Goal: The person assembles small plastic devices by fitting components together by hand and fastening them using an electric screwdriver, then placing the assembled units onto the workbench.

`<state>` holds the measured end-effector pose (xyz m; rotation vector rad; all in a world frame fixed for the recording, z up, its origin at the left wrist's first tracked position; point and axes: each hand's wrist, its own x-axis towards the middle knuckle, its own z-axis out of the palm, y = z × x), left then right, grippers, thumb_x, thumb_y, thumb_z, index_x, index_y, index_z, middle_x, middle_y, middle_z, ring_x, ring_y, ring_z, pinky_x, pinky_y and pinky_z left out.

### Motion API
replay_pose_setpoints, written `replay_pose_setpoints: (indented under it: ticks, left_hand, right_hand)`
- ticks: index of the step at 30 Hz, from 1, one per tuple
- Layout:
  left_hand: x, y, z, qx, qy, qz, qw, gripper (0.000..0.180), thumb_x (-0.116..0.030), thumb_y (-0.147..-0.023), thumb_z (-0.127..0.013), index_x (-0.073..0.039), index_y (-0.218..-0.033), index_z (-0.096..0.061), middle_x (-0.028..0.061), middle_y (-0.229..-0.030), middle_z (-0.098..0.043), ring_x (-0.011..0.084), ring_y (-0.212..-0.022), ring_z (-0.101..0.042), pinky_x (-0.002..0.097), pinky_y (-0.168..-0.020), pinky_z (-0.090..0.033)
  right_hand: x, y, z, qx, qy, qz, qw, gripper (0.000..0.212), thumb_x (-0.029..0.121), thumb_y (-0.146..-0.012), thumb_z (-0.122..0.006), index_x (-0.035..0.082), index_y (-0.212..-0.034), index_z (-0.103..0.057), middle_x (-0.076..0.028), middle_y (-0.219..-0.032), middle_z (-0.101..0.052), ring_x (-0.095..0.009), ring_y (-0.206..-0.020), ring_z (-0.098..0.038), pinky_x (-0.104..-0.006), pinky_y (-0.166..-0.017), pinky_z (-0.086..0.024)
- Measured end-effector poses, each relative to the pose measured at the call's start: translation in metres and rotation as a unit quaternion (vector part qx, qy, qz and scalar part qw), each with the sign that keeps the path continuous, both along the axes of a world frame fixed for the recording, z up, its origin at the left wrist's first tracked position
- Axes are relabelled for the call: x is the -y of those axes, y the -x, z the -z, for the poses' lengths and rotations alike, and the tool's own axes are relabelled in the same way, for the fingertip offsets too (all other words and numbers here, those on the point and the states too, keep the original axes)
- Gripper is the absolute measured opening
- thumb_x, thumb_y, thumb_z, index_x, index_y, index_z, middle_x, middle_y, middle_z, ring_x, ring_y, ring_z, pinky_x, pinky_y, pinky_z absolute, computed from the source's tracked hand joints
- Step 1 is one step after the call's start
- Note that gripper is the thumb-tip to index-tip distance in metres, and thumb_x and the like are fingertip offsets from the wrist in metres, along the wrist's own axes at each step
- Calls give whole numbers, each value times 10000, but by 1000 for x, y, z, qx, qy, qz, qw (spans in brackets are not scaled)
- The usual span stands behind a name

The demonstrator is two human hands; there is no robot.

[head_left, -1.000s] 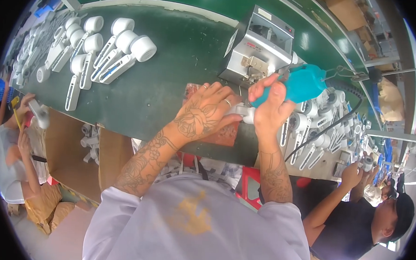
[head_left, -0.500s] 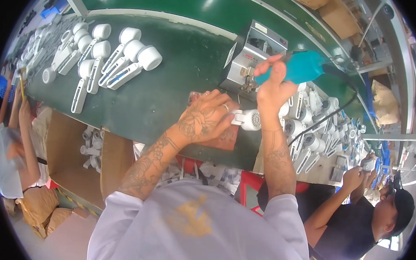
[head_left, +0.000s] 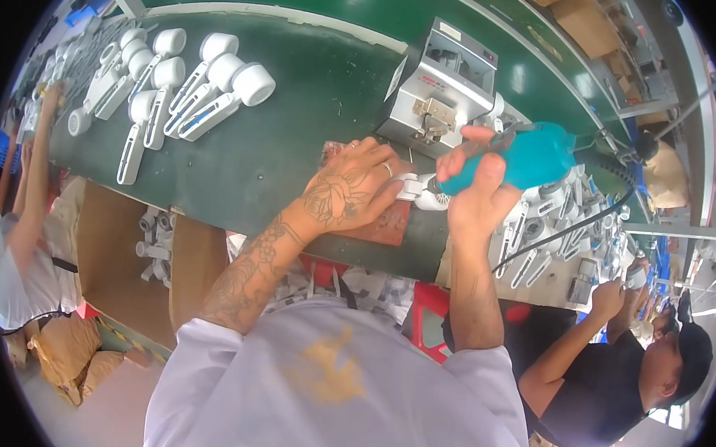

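My left hand [head_left: 348, 187] is closed over a white handheld fan [head_left: 430, 200], holding it down on a reddish pad [head_left: 388, 228]. Only the fan's round head and neck show past my fingers; the handle is hidden under the hand. My right hand [head_left: 482, 196] grips a teal electric screwdriver [head_left: 532, 155], lying nearly level. Its nose points left and meets the fan around the neck and head; the exact contact is hidden. Just beyond the pad stands a grey metal screw feeder [head_left: 439, 88].
Several white fans [head_left: 211, 86] lie at the back left, and more [head_left: 549, 213] crowd the right. A black cable [head_left: 564, 233] crosses there. A cardboard box [head_left: 114, 243] holding white parts is at left. Co-workers sit on both sides, one in a black cap [head_left: 695, 362].
My right hand has brought the screwdriver down and nearer, from beside the screw feeder to the fan. My left hand keeps its hold on the fan.
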<state>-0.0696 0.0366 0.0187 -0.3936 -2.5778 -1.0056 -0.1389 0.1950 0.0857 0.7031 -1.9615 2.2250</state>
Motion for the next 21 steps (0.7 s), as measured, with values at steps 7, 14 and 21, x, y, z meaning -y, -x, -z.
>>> replay_pose_setpoints:
  ticks: [7,14,21]
  left_hand:
    - [1,0,1,0,-26,7,1000,287,-142,-911,-601,-72,-1178,-678,96,-1020,-624,305,-992,-578,442,-912,-475]
    - [1,-1,2,-5,-16,8,1000,296,-140,-911,-600,-63,-1186,-675,99,-1028,-627,302,-987,-578,436,-905,-477]
    - [-2,3,-2,13,-4,9,1000,291,-157,-904,-631,-60,-1175,-673,90,-1100,-615,303,-1007,-572,440,-914,-463]
  right_hand:
    - [-3,-7,9,15,-2,-7,1000,661,560,-984,-580,-86,-1121,-547,-66,-681,-533,-187,-592,-547,-334,-588,-483]
    - [-4,-11,23,30,7,-14,999,579,521,-997,-581,-55,-1034,-536,-78,-704,-542,-191,-597,-546,-346,-597,-486]
    - [-5,-10,33,24,54,-15,998,489,480,-997,-601,4,-939,-504,-93,-700,-534,-203,-585,-533,-352,-576,-475]
